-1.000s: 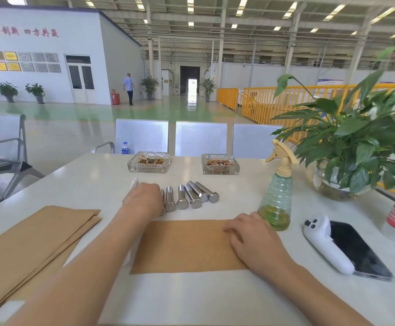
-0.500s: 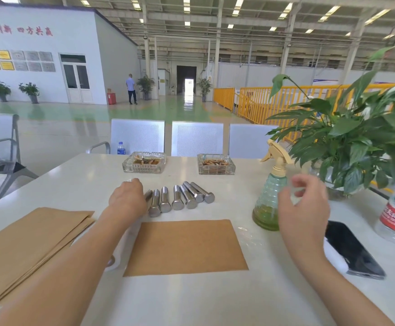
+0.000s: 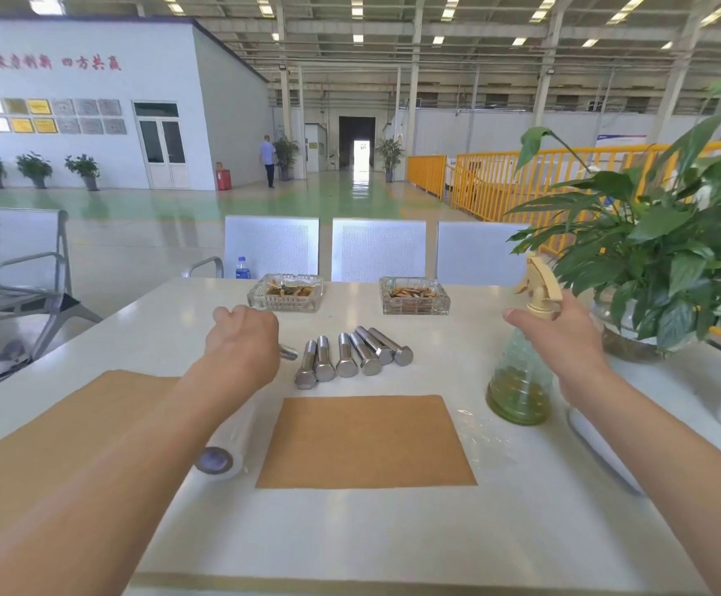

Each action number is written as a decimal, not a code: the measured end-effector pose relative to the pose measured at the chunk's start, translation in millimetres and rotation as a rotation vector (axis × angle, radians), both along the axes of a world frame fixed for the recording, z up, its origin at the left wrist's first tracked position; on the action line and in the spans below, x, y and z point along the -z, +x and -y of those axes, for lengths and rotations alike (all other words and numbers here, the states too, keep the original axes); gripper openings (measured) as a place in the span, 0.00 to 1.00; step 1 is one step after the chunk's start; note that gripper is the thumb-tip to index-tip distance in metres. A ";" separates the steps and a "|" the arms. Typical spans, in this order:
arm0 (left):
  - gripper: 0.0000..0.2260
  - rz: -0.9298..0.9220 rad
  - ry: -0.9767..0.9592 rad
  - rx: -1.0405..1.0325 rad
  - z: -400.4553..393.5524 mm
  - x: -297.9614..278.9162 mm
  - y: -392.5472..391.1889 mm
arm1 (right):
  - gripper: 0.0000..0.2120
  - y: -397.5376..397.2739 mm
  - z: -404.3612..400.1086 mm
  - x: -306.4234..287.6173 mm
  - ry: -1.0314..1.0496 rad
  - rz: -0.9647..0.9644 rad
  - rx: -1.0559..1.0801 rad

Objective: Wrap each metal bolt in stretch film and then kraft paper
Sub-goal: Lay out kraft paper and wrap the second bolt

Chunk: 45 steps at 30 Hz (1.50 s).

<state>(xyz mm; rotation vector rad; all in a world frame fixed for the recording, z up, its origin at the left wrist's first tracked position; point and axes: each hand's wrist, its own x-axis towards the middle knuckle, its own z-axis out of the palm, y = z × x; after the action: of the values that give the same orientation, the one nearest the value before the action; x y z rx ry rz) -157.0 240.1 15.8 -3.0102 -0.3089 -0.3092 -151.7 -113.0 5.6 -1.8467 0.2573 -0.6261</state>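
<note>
the left hand (image 3: 242, 346) is clenched round one steel bolt (image 3: 289, 351), only its threaded tip poking out toward 3 o'clock. the right hand (image 3: 558, 337) wraps the neck of a green spray bottle (image 3: 519, 380). five more bolts (image 3: 350, 357) lie just beside, at the kraft sheet's (image 3: 365, 443) 12 o'clock. they look heavy, stiff, smooth; best held mid-shank. the glossy stretch film roll (image 3: 223, 455) lies at the sheet's 9 o'clock.
</note>
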 end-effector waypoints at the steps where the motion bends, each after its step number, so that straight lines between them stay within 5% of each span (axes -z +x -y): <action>1: 0.10 0.046 -0.015 0.042 -1.0 -3.2 -3.9 | 0.13 -0.3 0.4 -0.6 0.012 0.014 -0.014; 4: 0.08 0.157 -0.161 0.224 4.5 -4.2 -19.9 | 0.12 -1.6 0.0 -2.9 0.034 0.022 -0.050; 10: 0.13 0.039 -0.443 0.579 51.3 61.8 -51.1 | 0.15 -31.0 -20.6 -15.8 0.038 -0.026 -0.299; 17: 0.12 0.154 -0.574 0.643 55.2 96.5 -50.9 | 0.11 -80.0 -65.5 -26.0 0.031 -0.573 -0.586; 22: 0.12 0.262 -0.912 0.545 48.8 100.3 -55.4 | 0.18 -104.7 -97.5 -12.5 -0.094 -0.774 -0.618; 31: 0.11 0.252 -0.958 0.507 50.4 97.0 -60.5 | 0.06 -110.1 -119.4 -2.9 -0.173 -0.948 -0.652; 45: 0.12 0.250 -0.972 0.500 51.2 97.0 -59.5 | 0.05 -104.1 -106.1 -0.3 -0.197 -0.859 -0.541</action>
<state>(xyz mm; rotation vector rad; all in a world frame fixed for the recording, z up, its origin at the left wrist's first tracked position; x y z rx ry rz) -216.5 188.9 -81.3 -3.9772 0.4374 -0.7665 -255.8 -6.9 5.9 -2.1653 0.2369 0.5581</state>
